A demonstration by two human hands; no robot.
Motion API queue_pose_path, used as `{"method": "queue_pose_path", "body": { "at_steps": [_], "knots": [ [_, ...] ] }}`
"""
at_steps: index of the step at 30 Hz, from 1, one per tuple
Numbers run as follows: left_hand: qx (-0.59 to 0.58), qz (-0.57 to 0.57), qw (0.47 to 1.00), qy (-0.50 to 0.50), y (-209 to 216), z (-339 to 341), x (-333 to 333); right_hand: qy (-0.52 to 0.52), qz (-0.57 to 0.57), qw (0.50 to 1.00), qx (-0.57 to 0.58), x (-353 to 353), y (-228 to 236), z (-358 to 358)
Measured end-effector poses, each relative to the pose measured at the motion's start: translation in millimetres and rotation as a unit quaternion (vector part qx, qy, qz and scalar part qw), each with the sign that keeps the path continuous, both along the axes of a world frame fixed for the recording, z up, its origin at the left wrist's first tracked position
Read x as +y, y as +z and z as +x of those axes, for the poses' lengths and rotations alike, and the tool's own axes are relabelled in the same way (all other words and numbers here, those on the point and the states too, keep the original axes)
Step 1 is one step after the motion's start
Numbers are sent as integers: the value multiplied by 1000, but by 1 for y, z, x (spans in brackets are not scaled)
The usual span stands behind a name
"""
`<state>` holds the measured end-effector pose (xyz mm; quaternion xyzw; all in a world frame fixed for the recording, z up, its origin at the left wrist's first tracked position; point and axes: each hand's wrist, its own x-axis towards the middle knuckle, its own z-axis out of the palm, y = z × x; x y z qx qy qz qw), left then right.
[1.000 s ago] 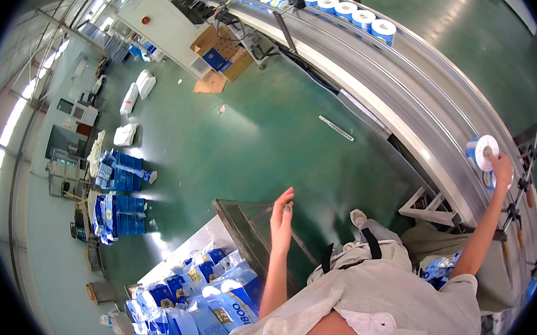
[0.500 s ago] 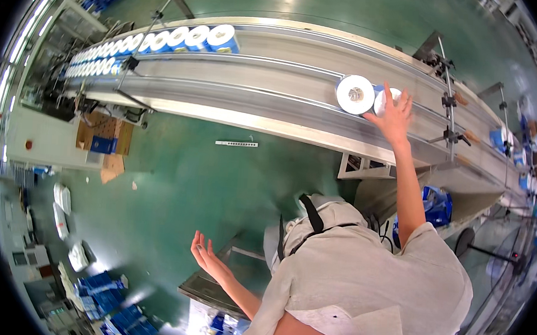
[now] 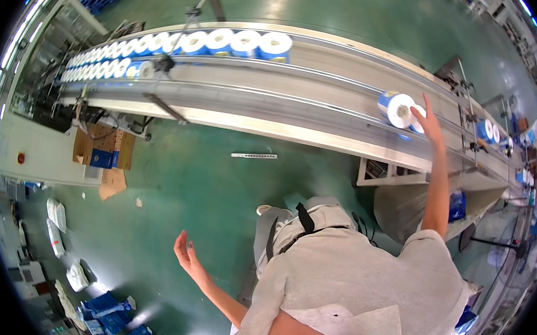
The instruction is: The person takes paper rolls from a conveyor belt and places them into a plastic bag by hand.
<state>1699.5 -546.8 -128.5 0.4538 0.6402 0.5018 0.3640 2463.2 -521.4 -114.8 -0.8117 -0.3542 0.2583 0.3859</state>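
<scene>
My right hand (image 3: 431,121) is stretched out over the conveyor (image 3: 323,93), fingers apart, and touches the far-right side of a paper roll (image 3: 417,119) that it partly covers. Against that roll leans another paper roll (image 3: 401,111), white on its end with a blue wrapper, tilted so its side shows. Both lie in the lane between the metal guide rails. Low on the left, my left hand (image 3: 187,256) hangs over the green floor with nothing in it, its fingers loosely bent and apart.
Two rows of blue-wrapped paper rolls (image 3: 246,43) stand on the conveyor's left part. More rolls (image 3: 486,131) are farther right. Clamps and posts (image 3: 163,64) rise beside the rails. A cardboard box (image 3: 123,148) and a white strip (image 3: 254,156) lie on the floor.
The rows of rolls have advanced rightward along the conveyor. My right hand and the two rolls beside it have shifted right, and the nearer roll has tilted. My left hand moved slightly left.
</scene>
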Motion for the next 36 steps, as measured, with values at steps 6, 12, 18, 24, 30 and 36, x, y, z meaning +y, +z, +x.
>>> {"method": "queue_pose_path", "body": {
  "at_steps": [6,12,18,24,30,36],
  "knots": [
    [-10,57,998,-34,41,-100,106,-45,-40,845,-531,67,-77,-63],
    [-3,56,998,-34,78,-201,191,60,-114,930,-345,152,-55,-104],
    [-21,98,995,-1,51,-306,263,125,-105,952,-259,209,-40,-96],
    [68,34,997,34,32,-417,348,-26,-278,852,-442,319,-74,-269],
    [32,-23,991,125,-48,-515,379,-20,234,935,-267,501,133,-504],
    [17,-163,985,-47,-193,-534,453,478,23,823,-307,725,116,-749]
  ]
}}
